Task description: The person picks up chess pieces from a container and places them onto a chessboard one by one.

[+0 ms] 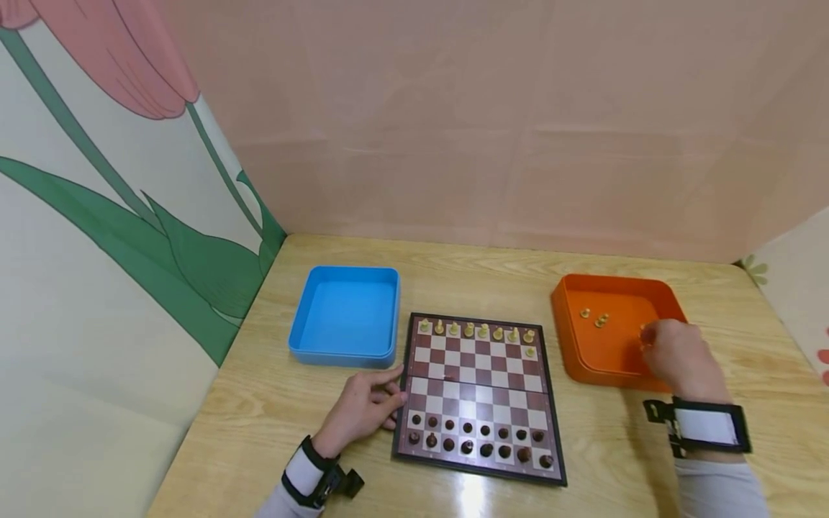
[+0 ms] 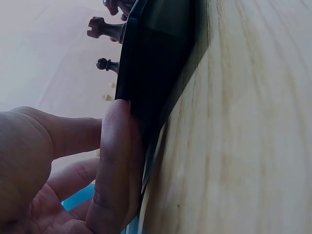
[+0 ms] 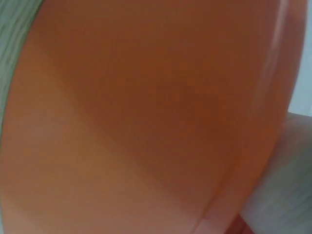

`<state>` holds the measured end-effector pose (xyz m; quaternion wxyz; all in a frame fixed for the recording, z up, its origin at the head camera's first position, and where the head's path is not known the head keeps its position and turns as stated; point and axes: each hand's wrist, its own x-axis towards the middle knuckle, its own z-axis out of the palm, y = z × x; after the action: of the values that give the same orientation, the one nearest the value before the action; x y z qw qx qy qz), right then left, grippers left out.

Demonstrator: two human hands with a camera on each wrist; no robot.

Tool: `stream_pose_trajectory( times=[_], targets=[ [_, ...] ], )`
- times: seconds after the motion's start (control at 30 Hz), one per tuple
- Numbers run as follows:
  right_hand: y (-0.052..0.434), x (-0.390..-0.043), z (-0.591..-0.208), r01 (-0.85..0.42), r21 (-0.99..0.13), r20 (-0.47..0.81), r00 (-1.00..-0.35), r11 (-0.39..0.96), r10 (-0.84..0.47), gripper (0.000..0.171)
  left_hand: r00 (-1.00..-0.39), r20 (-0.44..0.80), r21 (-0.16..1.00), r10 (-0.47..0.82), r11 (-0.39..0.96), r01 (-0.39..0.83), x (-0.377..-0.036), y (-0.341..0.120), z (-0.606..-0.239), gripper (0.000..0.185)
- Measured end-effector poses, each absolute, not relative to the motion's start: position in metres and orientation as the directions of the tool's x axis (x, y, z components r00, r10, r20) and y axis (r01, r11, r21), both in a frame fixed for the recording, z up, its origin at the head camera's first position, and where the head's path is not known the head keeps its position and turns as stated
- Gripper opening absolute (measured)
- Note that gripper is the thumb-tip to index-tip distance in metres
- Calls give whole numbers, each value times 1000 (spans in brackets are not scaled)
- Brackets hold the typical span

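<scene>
A folding chessboard lies on the table with dark pieces in two rows on its near side. Pale pieces fill the far row, and one pale pawn stands before them at the right. My left hand touches the board's left edge; in the left wrist view its fingers rest against the dark side. Inside the orange tray my right hand reaches down with bent fingers. Whether they pinch a piece is hidden. Several pale pawns lie left of it.
A blue tray stands behind my left hand, left of the board. The wooden table meets a pinkish wall covering at the back and a flower-printed one at the left.
</scene>
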<state>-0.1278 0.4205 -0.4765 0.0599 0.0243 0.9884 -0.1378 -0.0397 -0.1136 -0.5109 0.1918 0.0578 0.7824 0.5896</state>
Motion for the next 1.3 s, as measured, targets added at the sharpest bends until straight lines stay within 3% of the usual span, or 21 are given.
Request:
stream_pose_trajectory(
  times=[0.6, 0.93, 1.3],
  targets=[
    [422, -123, -475, 148, -246, -158, -981, 958, 111, 14, -923, -216, 948, 319, 294, -121, -37, -114, -514, 55],
    [413, -121, -470, 54, -240, -3, -999, 969, 55, 23, -921, -234, 943, 312, 304, -137, -38, -112, -513, 56],
    [382, -121, -454, -162, -358, 170, -980, 920, -107, 11, -921, -236, 946, 310, 288, -145, -39, -113, -510, 56]
  ],
)
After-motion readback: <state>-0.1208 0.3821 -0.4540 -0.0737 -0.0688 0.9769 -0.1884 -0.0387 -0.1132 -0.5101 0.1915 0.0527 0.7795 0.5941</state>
